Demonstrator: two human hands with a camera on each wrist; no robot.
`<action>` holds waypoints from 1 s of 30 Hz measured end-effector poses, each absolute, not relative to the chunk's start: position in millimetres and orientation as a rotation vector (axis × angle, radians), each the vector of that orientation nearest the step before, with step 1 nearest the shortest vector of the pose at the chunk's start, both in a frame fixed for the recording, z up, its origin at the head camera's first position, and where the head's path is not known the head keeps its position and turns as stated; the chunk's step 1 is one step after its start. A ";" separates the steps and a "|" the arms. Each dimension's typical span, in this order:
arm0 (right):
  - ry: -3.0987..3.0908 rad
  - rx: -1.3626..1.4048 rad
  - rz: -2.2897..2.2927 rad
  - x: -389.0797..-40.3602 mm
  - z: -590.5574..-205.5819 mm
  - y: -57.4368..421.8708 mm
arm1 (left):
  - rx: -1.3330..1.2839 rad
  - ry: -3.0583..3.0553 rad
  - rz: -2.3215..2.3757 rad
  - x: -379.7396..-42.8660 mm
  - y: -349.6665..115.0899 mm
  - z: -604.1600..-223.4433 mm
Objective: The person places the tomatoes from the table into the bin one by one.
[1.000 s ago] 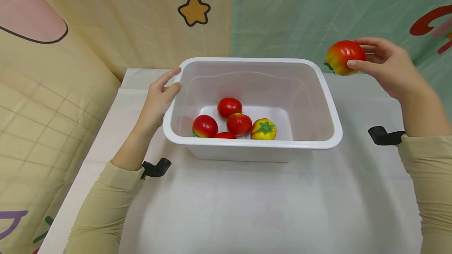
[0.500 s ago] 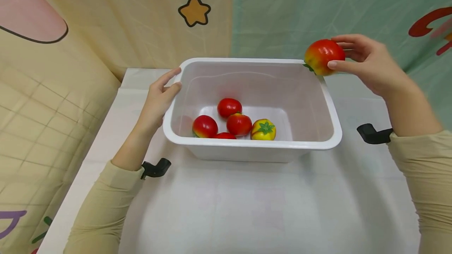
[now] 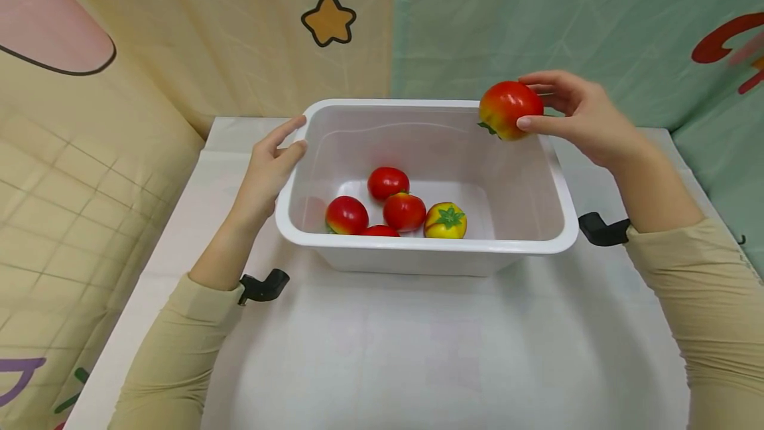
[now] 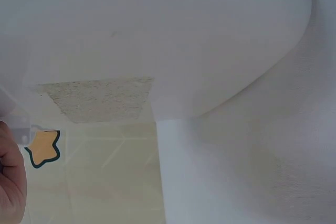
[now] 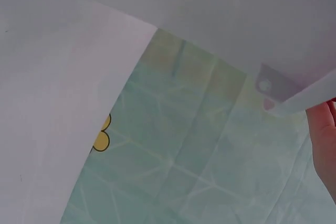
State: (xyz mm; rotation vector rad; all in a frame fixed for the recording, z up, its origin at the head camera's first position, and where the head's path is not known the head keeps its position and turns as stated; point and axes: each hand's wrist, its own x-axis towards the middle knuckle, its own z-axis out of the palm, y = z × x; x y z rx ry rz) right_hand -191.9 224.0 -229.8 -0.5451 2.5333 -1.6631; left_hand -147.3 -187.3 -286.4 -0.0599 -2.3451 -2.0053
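Observation:
My right hand [image 3: 591, 118] pinches a large red-and-yellow tomato [image 3: 509, 108] between thumb and fingers. The tomato is over the back right corner of a white plastic bin [image 3: 525, 247], its green leafy end turned down and left. My left hand [image 3: 268, 168] grips the bin's left rim, and in the left wrist view part of that hand [image 4: 10, 177] shows at the edge. Inside, several tomatoes lie on the floor: red ones [image 3: 388, 182] toward the left and a yellow one [image 3: 445, 220] with a green star-shaped top. The front rim partly hides one red tomato [image 3: 381, 230].
The bin stands on a table with a white cover [image 3: 382, 350]. Behind it hangs a patterned cloth [image 3: 453, 25] with a printed star [image 3: 328, 19]. A black wrist mount sits on each forearm, one at the left [image 3: 264, 285], one at the right [image 3: 603, 229].
My right hand has carried the tomato leftward, from beyond the bin's right side to over its back right corner, dipping slightly. The left hand and the bin have stayed put.

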 end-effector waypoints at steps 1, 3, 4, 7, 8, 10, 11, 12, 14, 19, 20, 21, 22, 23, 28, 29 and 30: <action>2.532 -0.545 -1.656 -191.9 -230.6 222.1 | -0.059 -2.346 -2.004 -147.4 -187.3 -286.4; 2.540 -0.545 -1.637 -192.0 -232.0 218.6 | -0.059 -2.349 -2.002 -147.3 -187.5 -286.5; 2.548 -0.542 -1.622 -192.1 -232.5 217.2 | -0.059 -2.352 -1.999 -147.3 -187.5 -286.5; 2.563 -0.548 -1.583 -192.9 -233.8 213.3 | -0.059 -2.353 -1.996 -147.3 -187.6 -286.4; 2.561 -0.553 -1.575 -193.2 -234.2 212.0 | -0.059 -2.353 -1.996 -147.1 -187.7 -286.4; 2.558 -0.562 -1.556 -193.9 -235.0 209.6 | -0.057 -2.349 -1.997 -147.2 -187.7 -286.3; 2.551 -0.568 -1.553 -194.2 -235.6 208.4 | -0.057 -2.347 -1.998 -147.2 -187.6 -286.3; 2.539 -0.570 -1.553 -194.4 -236.1 207.1 | -0.055 -2.345 -1.998 -147.3 -187.5 -286.2; 2.521 -0.575 -1.550 -194.9 -237.1 205.0 | -0.055 -2.344 -1.997 -147.4 -187.4 -286.3; 2.526 -0.599 -1.490 -196.1 -238.3 200.7 | -0.056 -2.341 -2.003 -147.7 -187.1 -286.6; 2.538 -0.607 -1.461 -196.3 -238.2 199.9 | -0.057 -2.340 -2.005 -147.9 -186.9 -286.6; 2.547 -0.616 -1.434 -196.4 -238.1 199.1 | -0.057 -2.338 -2.009 -147.9 -186.9 -286.6; 2.556 -0.623 -1.407 -196.6 -238.0 198.3 | -0.056 -2.337 -2.011 -147.8 -186.9 -286.6; 2.564 -0.632 -1.377 -196.6 -237.8 197.6 | -0.055 -2.335 -2.013 -147.9 -186.8 -286.5; 2.571 -0.675 -1.289 -197.6 -238.3 194.4 | -0.050 -2.321 -2.028 -147.1 -187.1 -286.1; 2.571 -0.683 -1.282 -197.9 -238.6 194.0 | -0.050 -2.317 -2.032 -147.1 -187.1 -286.1; 2.569 -0.689 -1.277 -198.2 -238.9 193.7 | -0.050 -2.316 -2.033 -146.8 -187.2 -286.0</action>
